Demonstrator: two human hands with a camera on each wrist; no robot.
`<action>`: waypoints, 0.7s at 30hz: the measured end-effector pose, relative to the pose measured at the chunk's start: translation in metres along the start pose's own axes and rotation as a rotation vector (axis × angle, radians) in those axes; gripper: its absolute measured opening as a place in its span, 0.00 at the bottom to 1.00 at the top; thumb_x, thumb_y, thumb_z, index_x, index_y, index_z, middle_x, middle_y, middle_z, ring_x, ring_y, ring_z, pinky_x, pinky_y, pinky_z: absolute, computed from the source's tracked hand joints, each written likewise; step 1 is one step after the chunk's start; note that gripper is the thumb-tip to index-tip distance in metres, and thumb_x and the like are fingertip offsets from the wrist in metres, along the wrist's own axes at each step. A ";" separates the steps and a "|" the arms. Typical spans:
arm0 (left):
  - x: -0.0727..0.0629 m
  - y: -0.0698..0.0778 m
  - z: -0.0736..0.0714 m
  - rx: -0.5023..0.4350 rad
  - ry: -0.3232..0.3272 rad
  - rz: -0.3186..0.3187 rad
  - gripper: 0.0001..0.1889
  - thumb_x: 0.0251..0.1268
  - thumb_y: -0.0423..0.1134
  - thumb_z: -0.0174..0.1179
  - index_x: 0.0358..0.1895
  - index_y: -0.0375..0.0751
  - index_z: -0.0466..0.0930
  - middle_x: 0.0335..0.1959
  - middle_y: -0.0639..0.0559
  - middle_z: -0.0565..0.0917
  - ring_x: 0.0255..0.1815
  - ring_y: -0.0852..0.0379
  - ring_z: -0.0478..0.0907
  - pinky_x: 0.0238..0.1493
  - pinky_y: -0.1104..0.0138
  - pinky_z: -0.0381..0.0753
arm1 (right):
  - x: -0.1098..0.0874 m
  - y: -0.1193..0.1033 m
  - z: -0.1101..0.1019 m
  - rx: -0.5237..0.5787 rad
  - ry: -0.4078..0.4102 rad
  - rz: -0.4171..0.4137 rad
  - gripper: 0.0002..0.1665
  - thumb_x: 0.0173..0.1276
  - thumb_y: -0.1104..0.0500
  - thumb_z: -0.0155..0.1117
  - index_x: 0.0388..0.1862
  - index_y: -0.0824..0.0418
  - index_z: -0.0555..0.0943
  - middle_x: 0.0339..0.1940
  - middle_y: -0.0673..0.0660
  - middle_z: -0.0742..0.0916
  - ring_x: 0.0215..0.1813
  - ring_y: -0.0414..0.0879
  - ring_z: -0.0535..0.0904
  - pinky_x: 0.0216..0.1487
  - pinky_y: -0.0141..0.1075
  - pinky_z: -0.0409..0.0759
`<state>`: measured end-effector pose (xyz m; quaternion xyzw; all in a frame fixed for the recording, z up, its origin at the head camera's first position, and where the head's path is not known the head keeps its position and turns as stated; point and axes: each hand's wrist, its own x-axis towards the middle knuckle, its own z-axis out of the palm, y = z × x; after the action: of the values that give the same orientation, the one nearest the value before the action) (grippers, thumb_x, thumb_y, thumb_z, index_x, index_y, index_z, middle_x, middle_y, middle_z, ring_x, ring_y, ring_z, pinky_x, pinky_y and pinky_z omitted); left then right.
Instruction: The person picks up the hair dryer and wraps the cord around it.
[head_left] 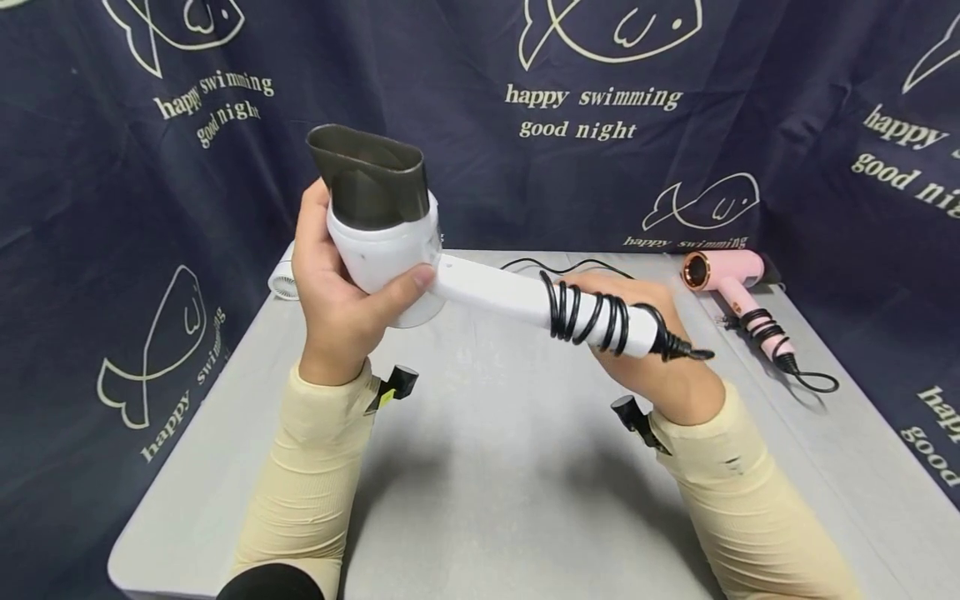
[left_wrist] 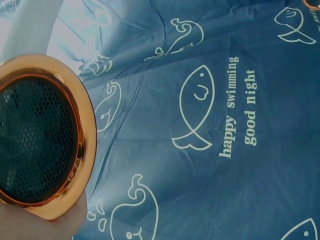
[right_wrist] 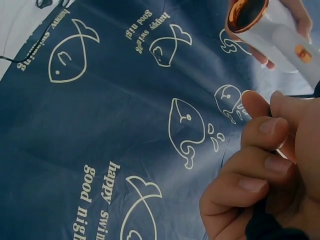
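White hair dryer (head_left: 384, 258) is the reference, held up above the table (head_left: 480, 483). Left hand (head_left: 336, 296) grasps its barrel, thumb at the handle joint. Right hand (head_left: 645, 333) is curled at the far end of its handle (head_left: 491, 292), where the black cord (head_left: 588, 317) is coiled. Black nozzle (head_left: 378, 187) sits on the barrel, mouth up.

Readable text: "happy swimming" / "good night", repeated in cream on the navy curtain (head_left: 450, 50) behind the white dryer. Pink hair dryer (head_left: 733, 268), right of and beyond the white one, carries a small grey label (head_left: 752, 282); too small to read. Faint mark on the white barrel, also unreadable.

Partly hidden behind the left hand, left of the white dryer: a white slotted object (head_left: 283, 283); can't tell what.

View differences: head shows the nozzle and cord coils. Left wrist adds a copper ring (left_wrist: 89, 135) around a dark mesh grille (left_wrist: 35, 140) on the white dryer. Right wrist adds a round copper button (right_wrist: 303, 53) on its handle and the right hand's bent fingertips. Curtain: both wrist views show spouting whales; head shows fish outlines.
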<state>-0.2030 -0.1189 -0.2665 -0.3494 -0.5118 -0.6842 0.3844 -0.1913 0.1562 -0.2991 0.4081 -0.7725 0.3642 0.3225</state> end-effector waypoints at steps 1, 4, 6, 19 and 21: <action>0.000 0.000 0.000 -0.001 0.010 -0.002 0.39 0.40 0.38 0.78 0.61 0.30 0.73 0.51 0.40 0.83 0.49 0.37 0.81 0.52 0.55 0.81 | -0.001 0.002 0.002 -0.020 0.003 -0.012 0.08 0.70 0.69 0.60 0.36 0.62 0.86 0.29 0.50 0.85 0.30 0.35 0.75 0.36 0.26 0.74; 0.001 0.000 0.000 0.013 0.040 -0.007 0.40 0.41 0.39 0.79 0.61 0.30 0.73 0.52 0.40 0.82 0.49 0.36 0.80 0.52 0.55 0.82 | -0.002 0.006 0.005 -0.087 0.003 -0.042 0.08 0.72 0.66 0.61 0.39 0.62 0.87 0.25 0.51 0.81 0.29 0.37 0.71 0.34 0.29 0.70; 0.001 0.001 0.001 0.019 0.054 -0.010 0.40 0.41 0.39 0.79 0.62 0.30 0.73 0.53 0.40 0.82 0.50 0.36 0.80 0.52 0.55 0.81 | -0.002 0.007 0.006 -0.132 -0.003 -0.053 0.10 0.73 0.64 0.62 0.48 0.60 0.89 0.26 0.50 0.80 0.30 0.37 0.70 0.34 0.28 0.70; 0.004 0.005 0.003 0.040 0.111 -0.028 0.38 0.42 0.36 0.78 0.61 0.31 0.73 0.52 0.41 0.83 0.50 0.38 0.80 0.53 0.56 0.80 | -0.004 0.004 0.009 -0.160 -0.054 -0.094 0.07 0.70 0.62 0.67 0.45 0.59 0.88 0.30 0.48 0.83 0.27 0.34 0.68 0.33 0.26 0.67; 0.004 0.005 0.003 0.041 0.125 -0.037 0.38 0.42 0.35 0.78 0.62 0.31 0.74 0.52 0.41 0.83 0.50 0.38 0.80 0.53 0.56 0.80 | -0.005 0.005 0.010 -0.172 -0.058 -0.092 0.11 0.71 0.61 0.65 0.49 0.58 0.89 0.37 0.47 0.88 0.27 0.33 0.68 0.33 0.25 0.67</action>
<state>-0.2002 -0.1179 -0.2604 -0.2885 -0.5071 -0.7010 0.4101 -0.1956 0.1521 -0.3101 0.4245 -0.7903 0.2693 0.3503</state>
